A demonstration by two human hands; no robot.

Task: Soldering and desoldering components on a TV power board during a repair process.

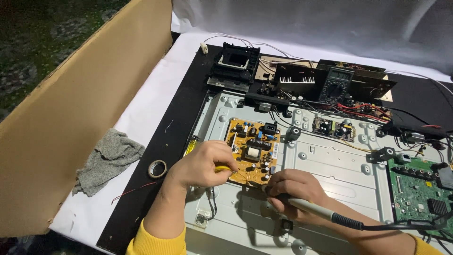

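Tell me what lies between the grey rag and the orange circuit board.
In the head view, a tape roll lies between the grey rag and the orange circuit board; a yellow-handled screwdriver lies nearer the board.

grey rag (109, 158), tape roll (157, 168), multimeter (336, 85), cardboard sheet (71, 108)

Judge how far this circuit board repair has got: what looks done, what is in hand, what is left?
Done: the metal back panel lies exposed, with the multimeter set out behind it. In hand: the right hand holds a soldering iron at the orange board; the left hand grips a yellow tool. Left: probably the joint itself; its state is hidden.
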